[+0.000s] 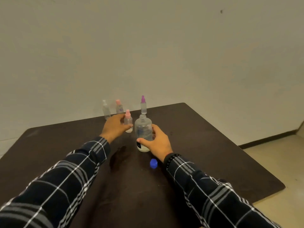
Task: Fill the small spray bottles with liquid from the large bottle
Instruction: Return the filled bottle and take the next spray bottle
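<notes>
The large clear bottle [143, 132] stands upright and uncapped near the middle of the dark table [205, 145]. My right hand [157, 143] grips its lower body. Its blue cap [153, 163] lies on the table just in front of my right wrist. My left hand [116, 126] curls around a small spray bottle with a pink cap [128, 120], which stands left of the large bottle. Three more small bottles stand behind: a white-capped one [106, 110], a pink-capped one [118, 106] and a purple-capped one [143, 105].
The table's far edge runs close behind the small bottles, against a plain wall. Its right edge drops to a light floor [271, 162]. A wet-looking smear [118, 157] marks the tabletop between my forearms.
</notes>
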Motion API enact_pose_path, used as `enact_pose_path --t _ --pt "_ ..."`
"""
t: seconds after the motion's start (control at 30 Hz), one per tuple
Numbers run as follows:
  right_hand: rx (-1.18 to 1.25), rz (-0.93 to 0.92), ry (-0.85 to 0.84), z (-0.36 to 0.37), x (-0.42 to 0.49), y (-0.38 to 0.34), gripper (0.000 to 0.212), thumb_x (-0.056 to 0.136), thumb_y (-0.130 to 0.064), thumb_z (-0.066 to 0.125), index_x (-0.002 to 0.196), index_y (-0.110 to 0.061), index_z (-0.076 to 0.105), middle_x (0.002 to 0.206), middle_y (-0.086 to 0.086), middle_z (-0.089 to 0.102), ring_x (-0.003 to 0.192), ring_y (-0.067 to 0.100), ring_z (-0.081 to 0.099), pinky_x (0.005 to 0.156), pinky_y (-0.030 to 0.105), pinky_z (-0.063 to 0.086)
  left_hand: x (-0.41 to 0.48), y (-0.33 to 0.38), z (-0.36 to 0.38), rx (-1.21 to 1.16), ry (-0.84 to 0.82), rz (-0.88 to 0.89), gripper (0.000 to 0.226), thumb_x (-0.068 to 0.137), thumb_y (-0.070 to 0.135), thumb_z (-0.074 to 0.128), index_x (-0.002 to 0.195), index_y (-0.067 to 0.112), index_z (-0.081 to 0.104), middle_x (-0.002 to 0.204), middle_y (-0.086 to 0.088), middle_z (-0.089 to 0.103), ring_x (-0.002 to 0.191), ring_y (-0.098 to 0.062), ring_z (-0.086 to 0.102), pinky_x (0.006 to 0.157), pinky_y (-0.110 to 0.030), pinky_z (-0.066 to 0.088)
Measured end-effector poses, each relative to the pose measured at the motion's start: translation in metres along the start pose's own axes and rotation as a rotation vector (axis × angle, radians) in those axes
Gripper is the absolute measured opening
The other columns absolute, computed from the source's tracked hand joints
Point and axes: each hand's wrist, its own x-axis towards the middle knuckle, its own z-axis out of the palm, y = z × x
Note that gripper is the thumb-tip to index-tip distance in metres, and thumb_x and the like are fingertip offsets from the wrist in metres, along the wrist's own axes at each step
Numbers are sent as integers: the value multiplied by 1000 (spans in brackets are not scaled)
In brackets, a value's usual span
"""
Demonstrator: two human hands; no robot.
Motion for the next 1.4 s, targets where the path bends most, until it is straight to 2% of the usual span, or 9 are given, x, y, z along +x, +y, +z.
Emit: enact_pose_path --t 0.1,0.3,0.6,0.8,0.97,1.17,1.23,1.33,1.4 --pt "-30 -29 22 0 -5 -1 56 76 -36 85 124 -37 56 109 -16 69 100 -7 64 87 15 51 35 0 17 18 19 -34 36 88 39 72 116 18 64 105 -1 67 98 -23 65 82 -37 52" --pt "-97 -75 27 1 -4 -1 57 74 -42 83 118 -54 50 113 -22 68 106 -4 63 96 29 54 79 -12 49 -67 87 -137 46 89 37 71 128 22 50 121 -6 63 107 -29 62 92 -47 52" --pt "-134 -90 1 0 1 6 64 73 -41 85 121 -58 46 120 -27 64 113 -7 60 99 28 53 121 -16 72 -154 110 -174 42 91 22 66 130 17 50 119 -8 64 109 -29 61 94 -41 51" --pt "-158 -73 -18 -1 2 7 65 75 -39 85 118 -62 43 121 -30 61 114 -12 56 96 17 50 145 -20 81 -116 164 -181 40 95 20 63 133 18 50 119 -7 64 108 -29 62 87 -34 48" --pt "-174 -53 -24 -1 4 8 67 74 -36 85 120 -60 43 120 -32 60 114 -14 55 95 14 48 160 -22 90 -59 234 -184 40 96 18 63 135 17 53 125 -8 63 115 -29 60 91 -36 47" --pt "-190 -39 -37 -1 4 7 69 73 -35 86 120 -61 42 119 -32 60 113 -16 54 91 8 47 153 -25 92 -57 263 -184 59 91 12 69 144 13 43 137 -10 55 125 -31 54 102 -42 45" --pt "-192 -43 -37 -1 3 5 70 73 -35 86 121 -60 41 119 -32 60 112 -16 55 90 8 47 144 -30 91 -58 301 -162 57 91 17 70 142 16 42 137 -8 52 121 -29 56 98 -44 51" --pt "-190 -50 -35 -1 1 4 69 73 -34 86 122 -58 43 119 -30 61 112 -15 56 92 11 49 128 -31 83 -53 470 -122 35 95 31 63 124 18 49 126 -5 50 102 -28 62 83 -46 55" --pt "-187 -47 -33 -1 0 4 70 73 -34 87 125 -55 45 120 -29 61 113 -14 56 94 13 49 122 -29 77 -71 568 -153 27 96 27 62 117 15 48 120 -7 49 94 -32 63 77 -45 56"
